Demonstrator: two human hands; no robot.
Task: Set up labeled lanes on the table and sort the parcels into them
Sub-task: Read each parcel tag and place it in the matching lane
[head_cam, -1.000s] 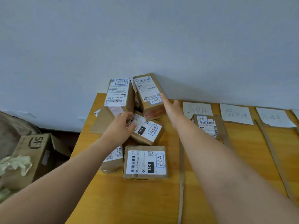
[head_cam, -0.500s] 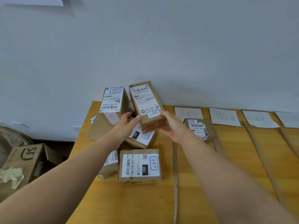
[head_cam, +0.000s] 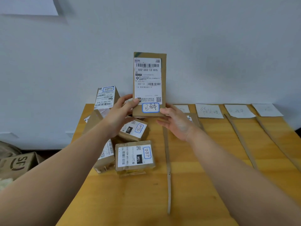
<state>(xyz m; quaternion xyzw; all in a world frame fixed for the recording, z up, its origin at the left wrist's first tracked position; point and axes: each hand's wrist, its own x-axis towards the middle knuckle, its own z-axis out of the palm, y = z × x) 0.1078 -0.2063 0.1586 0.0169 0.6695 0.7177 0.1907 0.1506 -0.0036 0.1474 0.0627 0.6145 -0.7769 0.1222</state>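
While the parcel [head_cam: 149,84] is raised for reading, the sound way to do this step is to match the handwritten mark in its blue box against the lane labels before lowering it, keeping both grips low so the print stays uncovered. Nearest, a cardboard strip [head_cam: 168,176] runs away across the desk [head_cam: 203,185], with the unsorted pile [head_cam: 135,158] to its left. Above the pile, the left hand [head_cam: 121,115] curls round the parcel's lower left edge and the right hand [head_cam: 175,123] clasps its lower right corner. The parcel stands upright between them, clear of the desk. Beyond, paper lane labels [head_cam: 209,110] line the far edge, and a sorted box [head_cam: 195,121] lies partly hidden behind the right hand.
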